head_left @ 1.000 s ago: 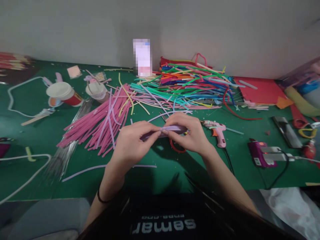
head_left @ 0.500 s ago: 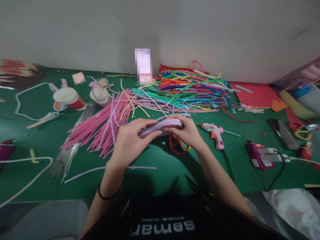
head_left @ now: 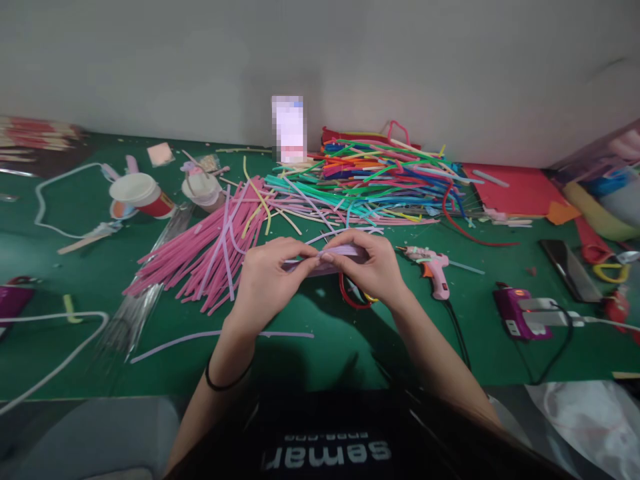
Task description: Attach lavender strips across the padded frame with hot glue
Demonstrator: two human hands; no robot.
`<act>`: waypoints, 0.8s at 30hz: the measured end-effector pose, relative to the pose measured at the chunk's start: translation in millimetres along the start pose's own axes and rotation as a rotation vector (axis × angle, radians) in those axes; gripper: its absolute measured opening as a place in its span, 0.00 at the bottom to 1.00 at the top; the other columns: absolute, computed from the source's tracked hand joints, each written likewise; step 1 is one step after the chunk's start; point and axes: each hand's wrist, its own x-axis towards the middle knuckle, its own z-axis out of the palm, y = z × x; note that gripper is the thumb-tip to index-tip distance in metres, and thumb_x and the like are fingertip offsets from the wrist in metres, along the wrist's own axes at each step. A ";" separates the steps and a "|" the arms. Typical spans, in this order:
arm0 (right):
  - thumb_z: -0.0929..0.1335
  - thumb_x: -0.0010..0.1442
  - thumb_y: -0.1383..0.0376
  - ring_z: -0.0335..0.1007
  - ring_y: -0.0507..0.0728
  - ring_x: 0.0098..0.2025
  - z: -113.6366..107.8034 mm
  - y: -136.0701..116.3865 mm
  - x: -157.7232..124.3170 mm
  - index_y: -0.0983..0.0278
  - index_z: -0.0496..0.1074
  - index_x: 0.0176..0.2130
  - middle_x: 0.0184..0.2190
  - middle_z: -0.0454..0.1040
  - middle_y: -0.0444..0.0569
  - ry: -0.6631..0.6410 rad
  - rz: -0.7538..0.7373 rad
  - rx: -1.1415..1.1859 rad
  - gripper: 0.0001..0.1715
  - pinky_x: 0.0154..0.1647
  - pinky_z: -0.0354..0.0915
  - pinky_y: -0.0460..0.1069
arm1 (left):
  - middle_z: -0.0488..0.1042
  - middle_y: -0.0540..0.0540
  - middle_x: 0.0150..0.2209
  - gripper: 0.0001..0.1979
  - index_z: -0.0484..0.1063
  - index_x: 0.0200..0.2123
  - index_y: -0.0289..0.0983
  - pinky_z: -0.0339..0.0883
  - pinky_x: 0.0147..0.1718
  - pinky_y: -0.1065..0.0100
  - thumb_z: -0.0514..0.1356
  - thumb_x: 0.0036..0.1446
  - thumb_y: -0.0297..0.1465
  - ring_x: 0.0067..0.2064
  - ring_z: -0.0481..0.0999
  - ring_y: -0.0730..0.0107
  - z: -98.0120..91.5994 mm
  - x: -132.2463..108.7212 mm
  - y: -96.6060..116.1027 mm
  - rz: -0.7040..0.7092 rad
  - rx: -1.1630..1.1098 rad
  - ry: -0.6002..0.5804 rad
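Observation:
A flat lilac piece [head_left: 350,251], seemingly made of pipe cleaners, is held above the green table between both hands. My left hand [head_left: 273,277] pinches its left end, thumb and fingertips together. The right end lies in my right hand [head_left: 367,267], whose thumb presses near the middle, almost touching the left fingertips. Fingers hide much of the piece. Beneath my right hand lie scissors [head_left: 353,299] with red and yellow handles. One lilac pipe cleaner [head_left: 175,341] lies on the table and passes behind my left wrist.
Pink pipe cleaners [head_left: 190,257] are heaped at left, multicoloured ones [head_left: 380,173] behind. A glue gun [head_left: 434,267], purple power adapter [head_left: 520,313] and dark phone [head_left: 570,270] lie at right. Cups [head_left: 143,193] stand back left; a lit phone [head_left: 289,130] leans on the wall.
The hands' fingertips have come closer together at the middle of the lilac piece, which now looks flatter. My left hand has shifted slightly right.

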 end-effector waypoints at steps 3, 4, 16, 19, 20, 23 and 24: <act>0.73 0.59 0.56 0.76 0.53 0.35 0.0 0.9 1.8 0.61 0.78 0.35 0.33 0.81 0.45 -0.003 0.010 -0.006 0.10 0.38 0.70 0.47 | 0.81 0.48 0.35 0.07 0.80 0.36 0.40 0.69 0.39 0.67 0.62 0.62 0.34 0.37 0.79 0.66 -3.0 1.5 -3.2 0.023 0.032 -0.014; 0.73 0.59 0.57 0.76 0.53 0.35 -0.9 2.1 2.6 0.60 0.78 0.36 0.33 0.81 0.45 -0.008 0.018 -0.003 0.09 0.38 0.70 0.47 | 0.81 0.48 0.36 0.07 0.80 0.37 0.41 0.69 0.40 0.67 0.62 0.62 0.36 0.38 0.79 0.65 -5.7 2.2 -5.1 0.031 0.050 -0.037; 0.76 0.54 0.56 0.77 0.56 0.40 -10.2 18.7 0.7 0.61 0.77 0.40 0.39 0.80 0.46 0.091 0.101 -0.010 0.17 0.43 0.71 0.51 | 0.82 0.48 0.40 0.13 0.79 0.44 0.43 0.69 0.40 0.66 0.61 0.61 0.43 0.38 0.80 0.62 -31.2 -6.4 -35.9 -0.067 0.169 -0.237; 0.76 0.53 0.56 0.77 0.58 0.43 -7.7 10.9 3.9 0.60 0.77 0.44 0.42 0.81 0.48 0.014 0.015 -0.127 0.19 0.45 0.70 0.52 | 0.82 0.48 0.38 0.14 0.79 0.42 0.42 0.68 0.36 0.67 0.62 0.61 0.44 0.37 0.80 0.63 -29.6 -8.2 -36.5 -0.081 0.139 -0.255; 0.76 0.54 0.57 0.77 0.59 0.44 -6.9 8.0 5.5 0.59 0.77 0.44 0.42 0.81 0.48 -0.009 -0.026 -0.163 0.18 0.46 0.69 0.53 | 0.82 0.48 0.37 0.13 0.79 0.42 0.42 0.67 0.36 0.68 0.61 0.61 0.43 0.36 0.80 0.63 -29.4 -8.5 -36.6 -0.084 0.135 -0.257; 0.76 0.55 0.61 0.77 0.58 0.42 -4.2 1.6 10.8 0.60 0.78 0.40 0.39 0.81 0.47 -0.043 -0.134 -0.228 0.12 0.47 0.67 0.52 | 0.82 0.49 0.35 0.12 0.79 0.40 0.42 0.65 0.34 0.69 0.61 0.61 0.42 0.34 0.79 0.64 -28.4 -8.8 -37.7 -0.092 0.138 -0.259; 0.76 0.55 0.62 0.77 0.57 0.40 -3.2 0.7 12.3 0.60 0.78 0.38 0.36 0.81 0.46 -0.050 -0.152 -0.231 0.09 0.46 0.66 0.52 | 0.82 0.49 0.34 0.12 0.79 0.40 0.42 0.65 0.33 0.69 0.61 0.61 0.42 0.34 0.78 0.65 -27.9 -8.8 -38.5 -0.096 0.138 -0.264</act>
